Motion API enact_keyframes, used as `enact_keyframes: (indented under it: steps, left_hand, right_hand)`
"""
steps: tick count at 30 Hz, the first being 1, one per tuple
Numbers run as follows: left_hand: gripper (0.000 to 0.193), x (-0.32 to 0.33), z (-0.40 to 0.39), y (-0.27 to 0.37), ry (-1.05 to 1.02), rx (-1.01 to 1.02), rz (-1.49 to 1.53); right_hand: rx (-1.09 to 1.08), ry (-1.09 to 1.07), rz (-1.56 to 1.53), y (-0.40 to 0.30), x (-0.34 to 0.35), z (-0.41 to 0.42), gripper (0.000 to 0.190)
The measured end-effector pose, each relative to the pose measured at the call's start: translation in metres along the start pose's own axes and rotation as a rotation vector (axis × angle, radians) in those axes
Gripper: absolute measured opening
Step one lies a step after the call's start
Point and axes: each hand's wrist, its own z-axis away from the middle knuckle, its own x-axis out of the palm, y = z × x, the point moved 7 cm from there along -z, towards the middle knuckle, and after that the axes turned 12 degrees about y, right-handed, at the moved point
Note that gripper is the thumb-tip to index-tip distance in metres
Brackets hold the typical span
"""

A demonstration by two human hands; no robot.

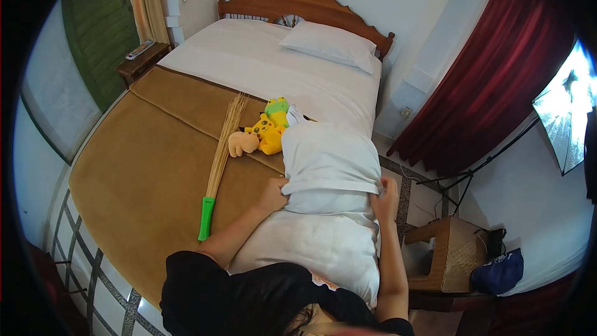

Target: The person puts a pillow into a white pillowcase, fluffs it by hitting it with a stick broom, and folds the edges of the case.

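Observation:
A white pillow (322, 238) lies at the near right of the bed, its lower part bare and faintly stained. Its far end is inside a white pillowcase (331, 149), whose open edge crosses the pillow with a folded band. At the left corner of that edge, my left hand (275, 194) grips the cloth. On the opposite side my right hand (385, 199) pinches the right corner. Just beyond the left hand are a yellow Pikachu plush (269, 137), a peach plush (243, 143) and a green-and-yellow plush (277, 111). The pillowcase hides part of the plush group.
A stick broom (223, 149) with a green handle lies on the brown blanket (149, 158). Another white pillow (330, 45) rests by the wooden headboard (298, 0). To the right stand a lamp tripod (461, 175), a woven-topped stool (466, 252) and a blue pouch (499, 271).

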Motion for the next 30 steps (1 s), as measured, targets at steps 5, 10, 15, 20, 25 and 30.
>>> enact_keyframes:
  steps: [5,10,15,20,25,30]
  left_hand:
    - [0.013,0.003,-0.004,0.04,0.023,0.131,-0.141]
    - [0.011,-0.015,0.0,0.017,0.28,0.114,-0.195]
    - [0.011,-0.015,0.002,-0.001,0.239,0.14,-0.373]
    - [0.017,-0.006,-0.027,0.083,0.409,0.438,-0.091]
    - [0.022,0.03,-0.056,0.091,0.189,0.36,-0.011]
    - [0.011,0.058,-0.052,0.123,-0.077,0.293,0.126]
  right_hand:
    - [-0.321,-0.144,-0.164,-0.089,0.05,-0.013,0.03]
    - [-0.208,-0.64,-0.002,-0.088,0.082,0.045,0.033]
    - [-0.202,-0.873,-0.058,-0.102,0.048,0.086,0.024]
    - [-0.002,-0.874,-0.036,-0.096,0.026,0.068,0.042]
    - [-0.059,-0.206,-0.027,-0.09,0.015,0.031,0.034]
    - [-0.155,-0.084,0.047,-0.111,0.029,0.002,0.047]
